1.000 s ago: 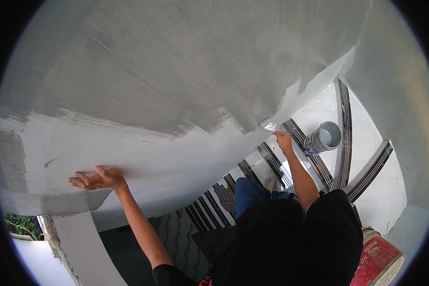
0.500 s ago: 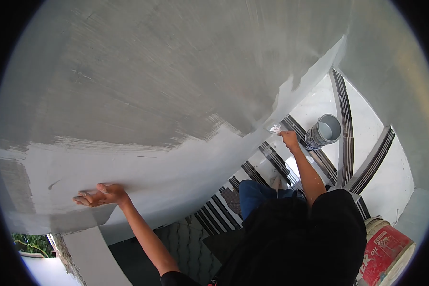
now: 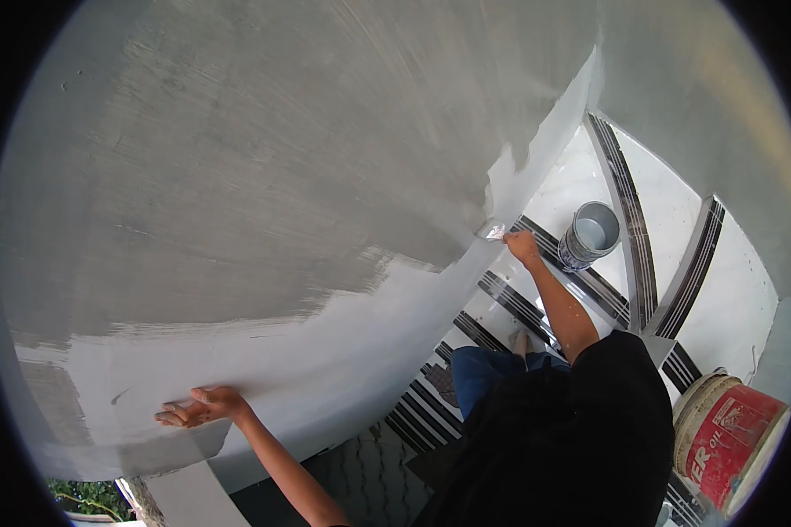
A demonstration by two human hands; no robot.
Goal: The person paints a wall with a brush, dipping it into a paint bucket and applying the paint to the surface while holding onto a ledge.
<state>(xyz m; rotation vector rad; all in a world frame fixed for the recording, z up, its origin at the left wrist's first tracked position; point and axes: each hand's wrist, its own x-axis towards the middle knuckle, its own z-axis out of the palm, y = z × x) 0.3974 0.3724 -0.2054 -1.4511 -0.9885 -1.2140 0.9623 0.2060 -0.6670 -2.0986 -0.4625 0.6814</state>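
Note:
My right hand (image 3: 522, 246) is closed around a paintbrush (image 3: 494, 232) with a shiny silver band. Its bristle end is at the wall, along the lower edge of the dull grey area. The wall (image 3: 308, 176) is darker grey above, with a paler coat (image 3: 325, 334) below a ragged brushed border. At lower left my left hand (image 3: 200, 407) is held against the pale band with its fingers stretched out, holding nothing. Smudges of paint show on its fingertips. To the right of the brush stands a small pail (image 3: 592, 235) with grey paint inside, on a stair step.
White steps with black striped edges (image 3: 626, 211) run down beneath me. A large red and cream bucket (image 3: 729, 439) stands at the lower right. Another grey wall (image 3: 703, 97) rises on the right. Greenery (image 3: 88, 496) shows past the wall's end at lower left.
The view has tilted, so the wall and left hand appear lower and the stairs further left. The brush has shifted slightly up along the wall; the left hand keeps its place there.

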